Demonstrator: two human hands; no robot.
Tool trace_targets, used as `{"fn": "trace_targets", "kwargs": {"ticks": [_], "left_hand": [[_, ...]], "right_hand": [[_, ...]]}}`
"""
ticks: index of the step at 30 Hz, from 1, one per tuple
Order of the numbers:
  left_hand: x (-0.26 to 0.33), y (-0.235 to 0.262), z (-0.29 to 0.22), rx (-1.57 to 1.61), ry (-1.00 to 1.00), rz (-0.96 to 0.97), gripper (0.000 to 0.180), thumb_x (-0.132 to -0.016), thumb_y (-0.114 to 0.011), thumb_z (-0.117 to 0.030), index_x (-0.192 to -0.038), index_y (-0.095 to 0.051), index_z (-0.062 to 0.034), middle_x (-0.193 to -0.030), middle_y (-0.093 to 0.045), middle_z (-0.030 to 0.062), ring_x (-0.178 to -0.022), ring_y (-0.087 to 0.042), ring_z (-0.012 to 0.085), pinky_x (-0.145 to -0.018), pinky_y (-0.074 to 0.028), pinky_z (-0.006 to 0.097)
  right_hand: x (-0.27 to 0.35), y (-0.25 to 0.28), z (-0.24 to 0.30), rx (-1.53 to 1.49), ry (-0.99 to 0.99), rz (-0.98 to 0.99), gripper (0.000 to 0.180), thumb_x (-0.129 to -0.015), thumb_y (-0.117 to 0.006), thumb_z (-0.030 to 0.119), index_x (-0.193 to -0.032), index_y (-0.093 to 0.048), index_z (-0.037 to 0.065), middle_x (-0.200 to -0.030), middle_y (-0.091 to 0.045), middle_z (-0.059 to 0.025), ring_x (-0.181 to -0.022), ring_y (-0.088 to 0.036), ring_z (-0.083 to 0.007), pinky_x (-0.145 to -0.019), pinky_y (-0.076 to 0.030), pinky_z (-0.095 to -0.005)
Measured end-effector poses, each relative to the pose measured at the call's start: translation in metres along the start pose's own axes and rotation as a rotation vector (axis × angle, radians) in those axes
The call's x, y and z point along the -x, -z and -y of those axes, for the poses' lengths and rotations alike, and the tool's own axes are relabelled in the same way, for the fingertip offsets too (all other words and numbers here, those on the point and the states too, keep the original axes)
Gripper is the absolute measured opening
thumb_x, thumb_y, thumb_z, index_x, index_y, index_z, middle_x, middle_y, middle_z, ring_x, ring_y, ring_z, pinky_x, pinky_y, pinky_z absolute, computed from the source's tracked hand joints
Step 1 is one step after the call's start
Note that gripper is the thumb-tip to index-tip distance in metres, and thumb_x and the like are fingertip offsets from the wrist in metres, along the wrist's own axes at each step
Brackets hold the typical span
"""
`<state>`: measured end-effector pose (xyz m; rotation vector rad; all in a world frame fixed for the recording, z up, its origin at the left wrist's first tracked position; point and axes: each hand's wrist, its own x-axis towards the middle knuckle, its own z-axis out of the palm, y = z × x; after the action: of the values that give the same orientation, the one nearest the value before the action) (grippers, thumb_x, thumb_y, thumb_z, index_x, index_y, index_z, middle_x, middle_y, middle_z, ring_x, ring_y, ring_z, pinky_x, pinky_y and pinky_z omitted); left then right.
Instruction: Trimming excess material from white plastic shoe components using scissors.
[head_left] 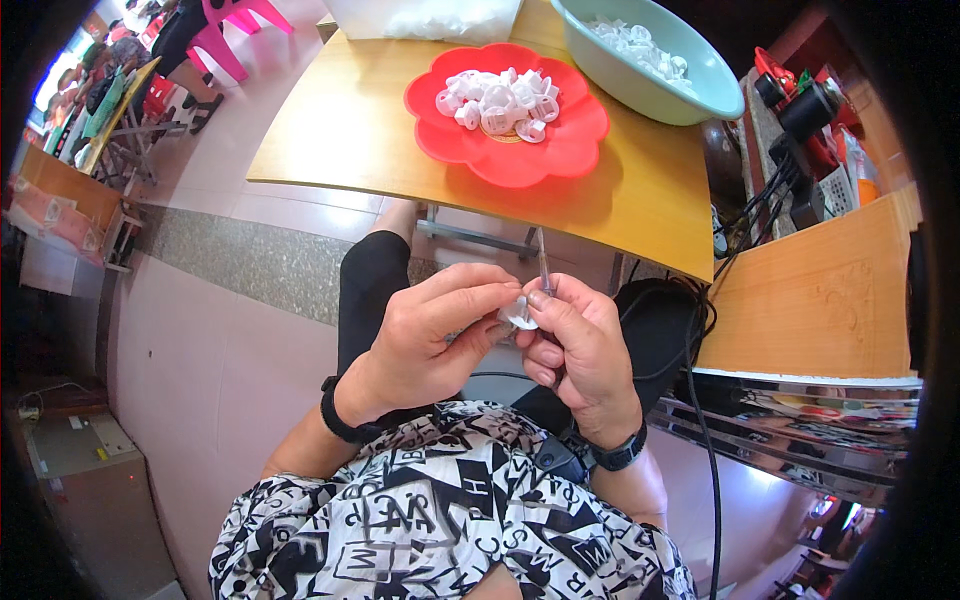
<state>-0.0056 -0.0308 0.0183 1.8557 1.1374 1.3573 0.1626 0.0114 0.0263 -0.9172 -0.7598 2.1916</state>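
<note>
Above my lap, just off the near edge of the yellow wooden table (pixel 335 125), my two hands meet. Between the fingers of my left hand (pixel 425 325), closed in a pinch, is a small white plastic part (pixel 518 314). My right hand (pixel 583 345) is closed round a slim knife-like tool (pixel 543 262), its thin blade pointing up and away from me. The right fingertips also touch the white part. On the table a red flower-shaped plate (pixel 505 172) carries a heap of similar white plastic parts (pixel 503 97).
A pale green basin (pixel 722 108) with more white parts stands at the table's far right, and a translucent white bin (pixel 345 14) at the far edge. Black cables (pixel 705 440) hang on the right beside a wooden cabinet (pixel 815 290). Pink chairs (pixel 215 45) and a seated person are far left.
</note>
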Motion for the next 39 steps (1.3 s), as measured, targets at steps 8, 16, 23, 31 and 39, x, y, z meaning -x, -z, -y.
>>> {"fn": "trace_targets", "kwargs": {"ticks": [8,16,23,31,39], "left_hand": [[0.003,-0.003,0.014,-0.063,-0.202,-0.011,0.039,-0.071,-0.073,-0.002,-0.107,-0.059,0.003,-0.104,-0.06,0.0194,-0.088,-0.063,0.0284,-0.073,-0.051,0.03],[0.004,-0.007,0.025,-0.115,-0.292,-0.064,0.039,-0.071,-0.074,-0.008,-0.105,-0.059,0.0033,-0.099,-0.061,0.0197,-0.081,-0.063,0.0281,-0.068,-0.051,0.031],[-0.002,-0.011,0.03,-0.128,-0.369,-0.071,0.038,-0.07,-0.073,-0.002,-0.104,-0.057,0.0052,-0.097,-0.06,0.0207,-0.077,-0.061,0.0286,-0.065,-0.05,0.031],[0.016,-0.02,0.019,0.746,0.393,-0.203,0.041,-0.085,-0.06,-0.002,-0.123,-0.049,0.0042,-0.11,-0.059,0.0132,-0.091,-0.057,0.0166,-0.08,-0.048,0.03],[0.019,-0.006,0.023,0.703,0.591,-0.065,0.032,-0.087,-0.062,-0.014,-0.113,-0.057,0.0029,-0.094,-0.065,0.0063,-0.082,-0.062,0.0111,-0.066,-0.049,0.021]], "right_hand": [[-0.003,0.002,0.003,-0.03,-0.108,0.033,0.016,-0.09,-0.052,0.018,-0.095,-0.05,0.002,-0.065,-0.052,-0.0051,-0.042,-0.034,-0.0026,-0.038,-0.032,-0.0198],[-0.004,0.002,0.0,-0.06,-0.079,0.068,0.015,-0.091,-0.051,0.017,-0.095,-0.049,0.003,-0.064,-0.05,-0.0024,-0.042,-0.033,-0.002,-0.038,-0.032,-0.019],[-0.006,0.003,0.0,-0.069,-0.043,0.052,0.015,-0.091,-0.052,0.016,-0.096,-0.048,0.002,-0.065,-0.049,-0.0025,-0.043,-0.034,-0.0026,-0.039,-0.033,-0.0197],[-0.003,0.01,-0.004,0.313,0.168,-0.024,0.015,-0.088,-0.055,0.007,-0.099,-0.052,-0.002,-0.071,-0.055,-0.0034,-0.051,-0.047,-0.0051,-0.046,-0.038,-0.0209],[-0.009,0.001,-0.018,0.913,0.552,-0.065,0.021,-0.087,-0.058,0.006,-0.106,-0.056,-0.004,-0.083,-0.057,-0.0001,-0.068,-0.052,-0.0052,-0.062,-0.043,-0.0183]]}}
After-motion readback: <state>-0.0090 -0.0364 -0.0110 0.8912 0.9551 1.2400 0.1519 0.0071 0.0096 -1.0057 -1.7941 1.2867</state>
